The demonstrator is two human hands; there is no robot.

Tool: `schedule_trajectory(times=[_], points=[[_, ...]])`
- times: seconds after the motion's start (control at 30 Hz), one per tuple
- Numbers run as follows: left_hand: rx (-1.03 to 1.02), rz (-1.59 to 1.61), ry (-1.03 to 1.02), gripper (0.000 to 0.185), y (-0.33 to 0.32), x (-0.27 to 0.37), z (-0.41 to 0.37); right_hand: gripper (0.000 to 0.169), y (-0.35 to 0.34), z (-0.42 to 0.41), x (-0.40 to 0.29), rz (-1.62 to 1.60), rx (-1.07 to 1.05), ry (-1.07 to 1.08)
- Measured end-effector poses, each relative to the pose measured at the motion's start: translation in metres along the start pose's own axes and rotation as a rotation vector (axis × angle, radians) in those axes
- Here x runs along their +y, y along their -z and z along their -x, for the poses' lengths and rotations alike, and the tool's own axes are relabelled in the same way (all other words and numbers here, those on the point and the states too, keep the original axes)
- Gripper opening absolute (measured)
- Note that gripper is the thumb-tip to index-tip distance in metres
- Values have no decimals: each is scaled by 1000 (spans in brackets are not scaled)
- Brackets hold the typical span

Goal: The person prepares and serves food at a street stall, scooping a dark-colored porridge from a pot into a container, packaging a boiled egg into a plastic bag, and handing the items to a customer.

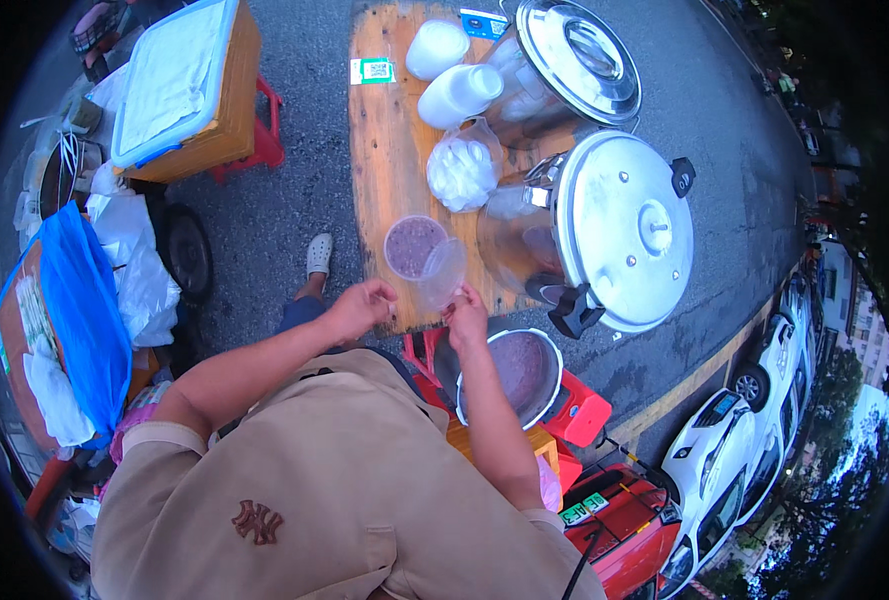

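Note:
A round plastic tub [414,246] filled with a purplish, grainy liquid stands near the close end of the wooden table [384,161]. Pinched at its near edge by my right hand [465,313] is a translucent plastic lid [441,276]. The lid is tilted and overlaps the tub's right side in view; whether they touch, I cannot tell. My left hand [363,306] hovers by the table's near left corner, fingers loosely curled, with nothing visible in it. Partly behind my right forearm, a metal pot [519,367] holds more purplish liquid.
Two large lidded steel pots [624,232] line the table's right side. Stacked white tubs [459,94] and a bag of lids [463,169] stand beside them. Red stools [579,409] support the pot at my right. Leftward are a lidded yellow box [181,90] and a bag-laden cart [76,315].

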State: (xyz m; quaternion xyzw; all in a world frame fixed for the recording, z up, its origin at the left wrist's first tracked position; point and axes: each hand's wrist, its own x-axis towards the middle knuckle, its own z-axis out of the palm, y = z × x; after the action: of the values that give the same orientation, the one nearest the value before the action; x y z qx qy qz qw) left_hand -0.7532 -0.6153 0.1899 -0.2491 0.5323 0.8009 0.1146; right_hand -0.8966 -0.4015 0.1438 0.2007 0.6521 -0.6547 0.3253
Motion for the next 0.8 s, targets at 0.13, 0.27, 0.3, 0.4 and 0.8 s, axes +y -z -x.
schedule_trajectory(times=[0.13,0.27,0.3,0.4,0.8], points=[[148,4,113,10,48,12,-54,33,10,-61,-7,253,71,77],[227,-21,204,20,76,27,-106,33,-1,-83,-18,706,50,300],[220,-43,222,24,80,30,-116,33,-9,-81,-24,786,43,323],[180,-88,281,36,80,44,-138,34,-37,-65,-46,985,37,419],[155,-682,122,47,52,62,-161,33,-70,-45,-56,1281,86,701]])
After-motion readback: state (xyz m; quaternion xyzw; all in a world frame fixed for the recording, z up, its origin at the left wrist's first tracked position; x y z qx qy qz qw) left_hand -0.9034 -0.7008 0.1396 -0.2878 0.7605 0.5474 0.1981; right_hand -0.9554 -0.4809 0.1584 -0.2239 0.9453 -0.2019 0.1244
